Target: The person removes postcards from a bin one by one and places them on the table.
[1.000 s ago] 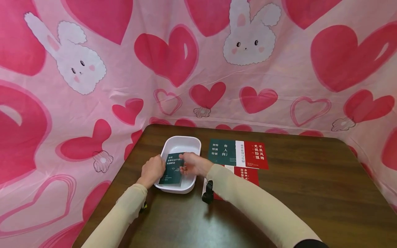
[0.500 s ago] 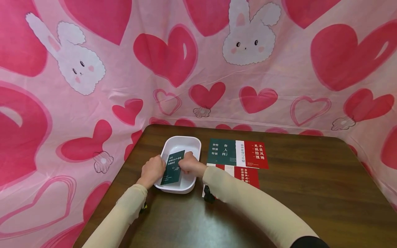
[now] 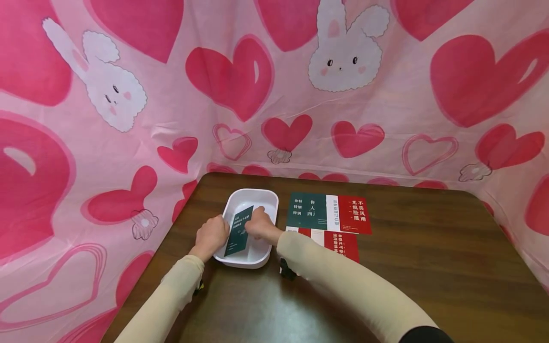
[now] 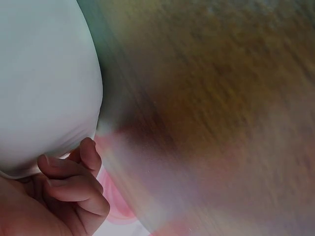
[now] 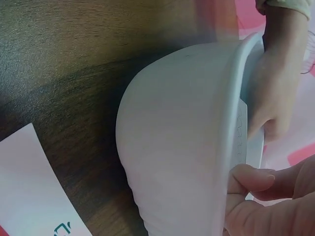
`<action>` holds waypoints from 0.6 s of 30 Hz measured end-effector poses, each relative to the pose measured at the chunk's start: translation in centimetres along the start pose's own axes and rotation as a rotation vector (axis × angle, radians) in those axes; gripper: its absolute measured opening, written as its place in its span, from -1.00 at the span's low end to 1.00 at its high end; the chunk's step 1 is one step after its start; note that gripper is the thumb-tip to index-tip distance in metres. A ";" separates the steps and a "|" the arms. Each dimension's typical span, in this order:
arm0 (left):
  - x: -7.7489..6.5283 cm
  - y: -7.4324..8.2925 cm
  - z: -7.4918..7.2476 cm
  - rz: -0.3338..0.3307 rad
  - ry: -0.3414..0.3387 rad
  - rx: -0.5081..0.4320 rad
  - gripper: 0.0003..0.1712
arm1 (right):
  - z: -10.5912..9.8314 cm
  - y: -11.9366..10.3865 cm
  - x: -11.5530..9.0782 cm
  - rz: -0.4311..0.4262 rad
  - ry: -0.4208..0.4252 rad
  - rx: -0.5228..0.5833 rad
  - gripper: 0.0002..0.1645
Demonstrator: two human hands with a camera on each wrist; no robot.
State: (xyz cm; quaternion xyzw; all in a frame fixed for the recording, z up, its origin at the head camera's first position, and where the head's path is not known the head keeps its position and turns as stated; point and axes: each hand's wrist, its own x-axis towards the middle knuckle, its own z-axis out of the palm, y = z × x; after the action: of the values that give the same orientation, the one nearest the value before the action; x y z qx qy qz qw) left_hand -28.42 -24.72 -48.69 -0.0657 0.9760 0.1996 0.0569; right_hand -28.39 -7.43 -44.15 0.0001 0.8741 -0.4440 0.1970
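A dark green card (image 3: 239, 233) with white print stands tilted inside a white plastic tub (image 3: 250, 193). My right hand (image 3: 260, 226) pinches the card by its right edge between thumb and fingers, over the tub. In the right wrist view the card's pale back (image 5: 240, 132) shows just past the rim, next to the right hand (image 5: 266, 194). At the tub's left side my left hand (image 3: 211, 236) grips the rim. The left wrist view has the left hand's fingers (image 4: 74, 184) curled at the edge of the tub (image 4: 47, 83).
Right of the tub, red, green and white printed cards lie in two rows on the dark wooden table (image 3: 411, 257): a green card (image 3: 306, 221) and a red card (image 3: 355, 226) at the back, another red card (image 3: 343, 240) nearer. A pink heart-patterned cloth (image 3: 300, 100) hangs behind and at the sides.
My right hand has closed its fingers on the green card's right edge and raised that side, so the card leans more steeply. The left hand stays on the tub.
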 end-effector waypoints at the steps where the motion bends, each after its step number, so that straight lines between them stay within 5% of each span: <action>1: 0.0 0.0 0.0 0.001 0.000 -0.001 -0.63 | 0.0 0.0 -0.1 -0.006 0.005 0.002 -0.22; 11: -0.4 0.0 -0.1 0.001 -0.002 -0.012 -0.65 | 0.0 0.2 0.0 -0.032 0.023 0.037 -0.38; 18: -0.1 0.0 -0.1 0.008 0.006 0.017 -0.67 | -0.3 0.4 0.7 -0.059 0.033 0.051 -0.91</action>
State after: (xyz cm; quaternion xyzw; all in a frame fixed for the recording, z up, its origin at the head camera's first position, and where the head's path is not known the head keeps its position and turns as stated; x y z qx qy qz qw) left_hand -28.28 -24.69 -48.61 -0.0616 0.9781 0.1914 0.0538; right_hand -29.06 -7.05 -44.52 -0.0133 0.8654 -0.4714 0.1693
